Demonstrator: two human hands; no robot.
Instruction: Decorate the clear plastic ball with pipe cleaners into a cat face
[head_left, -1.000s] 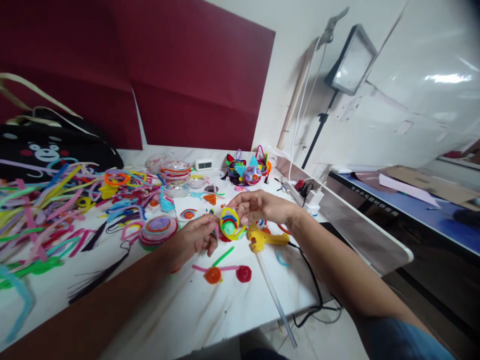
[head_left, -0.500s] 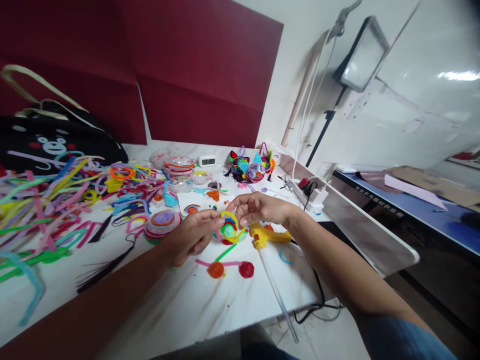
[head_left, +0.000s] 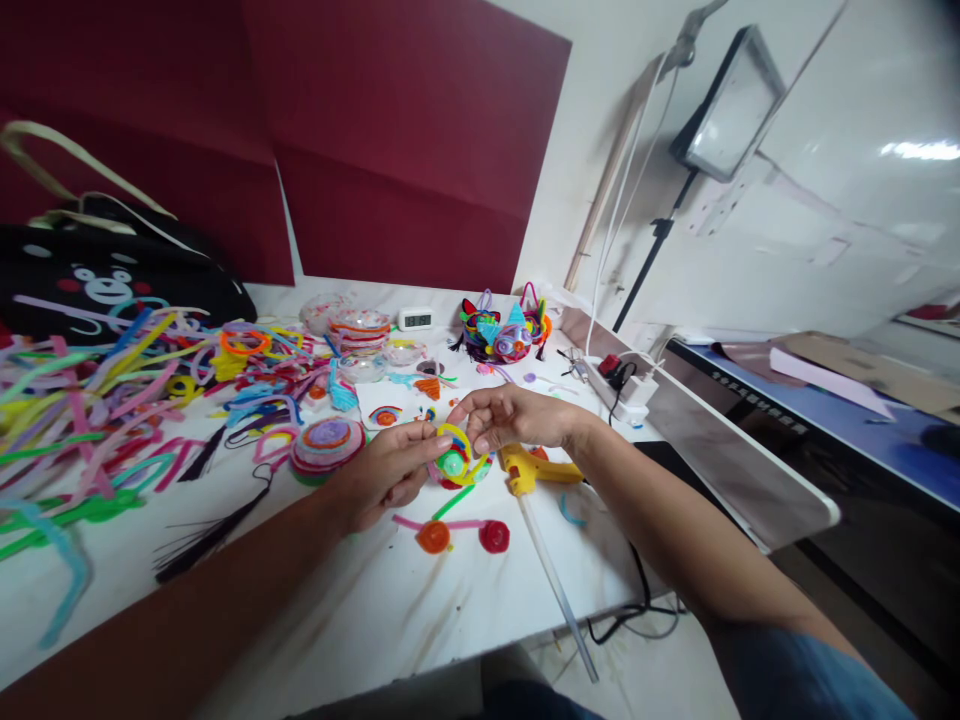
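My left hand (head_left: 399, 462) is closed, thumb and fingers pinching the left side of a curved yellow pipe cleaner (head_left: 454, 432). My right hand (head_left: 504, 418) pinches that pipe cleaner's other side, fingers curled. Red and blue strands show inside the curve. Just below it is a round piece with a green middle (head_left: 452, 465), partly hidden. Nearer me lie an orange coil (head_left: 433, 537), a red coil (head_left: 494, 537), a pink strip and a green strip (head_left: 456, 502). A yellow glue gun (head_left: 531, 470) with a long clear glue stick (head_left: 556, 585) lies right of my hands.
Loose pipe cleaners (head_left: 97, 420) are heaped on the left, by a black bag (head_left: 112, 275). A coiled round pot (head_left: 328, 448) sits left of my hands. Decorated pieces (head_left: 502, 330) and a small clock (head_left: 415, 319) stand behind. A power strip (head_left: 619, 385) lies at right.
Both hands have shifted very slightly left with the yellow pipe cleaner between them. Everything on the table lies as before.
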